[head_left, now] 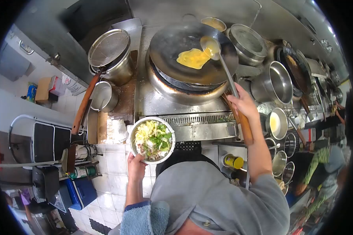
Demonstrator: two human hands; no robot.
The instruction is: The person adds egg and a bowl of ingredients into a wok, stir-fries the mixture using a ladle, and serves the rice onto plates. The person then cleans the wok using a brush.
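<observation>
My left hand (136,166) holds the rim of a round bowl (134,126), low in front of the stove. In the bowl lie yellow shreds, chopped greens and other pale bits. My right hand (244,102) is closed round the handle of a long ladle (226,72). The ladle's head rests in a large dark wok (166,49), at the right edge of a patch of yellow egg (193,58). The wok sits tilted on a round metal burner ring (176,94).
A strainer (109,47) lies over a steel pot (123,70) at left, beside a small pot (104,96). More pots (280,82) and a lidded pan (247,41) stand at right. A co-worker in a green sleeve (317,164) is at far right.
</observation>
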